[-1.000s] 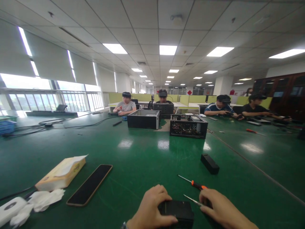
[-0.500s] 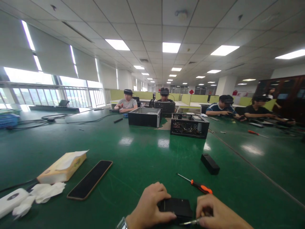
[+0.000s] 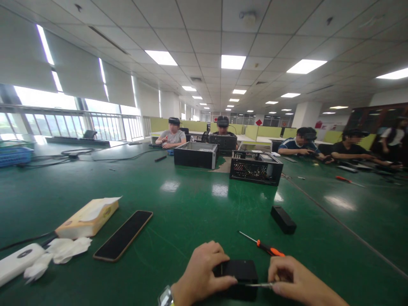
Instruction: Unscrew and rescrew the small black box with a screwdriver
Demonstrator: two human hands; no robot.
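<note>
A small black box [image 3: 240, 271] lies on the table at the bottom centre. My left hand [image 3: 204, 268] is closed around its left side, with the thumb along the near edge and a watch on the wrist. My right hand [image 3: 291, 276] pinches a thin, silvery metal tool [image 3: 259, 285], whose tip reaches the near side of the box; its exact kind is hard to make out. Just beyond my right hand lies a screwdriver [image 3: 263, 245] with an orange and black handle. Farther right rests a black oblong block [image 3: 283, 219].
On the left are a phone [image 3: 123, 236], a tissue pack [image 3: 89, 217], crumpled tissue [image 3: 68, 250] and a white device [image 3: 19, 262]. Two computer cases [image 3: 196, 156] [image 3: 255, 168] stand mid-table. Several people sit across the green table [image 3: 178, 212], and a red screwdriver [image 3: 344, 179] lies at right.
The metal tool has swung from slanting to nearly level, its tip now against the box. My right hand has shifted slightly right. The whole view has moved a little.
</note>
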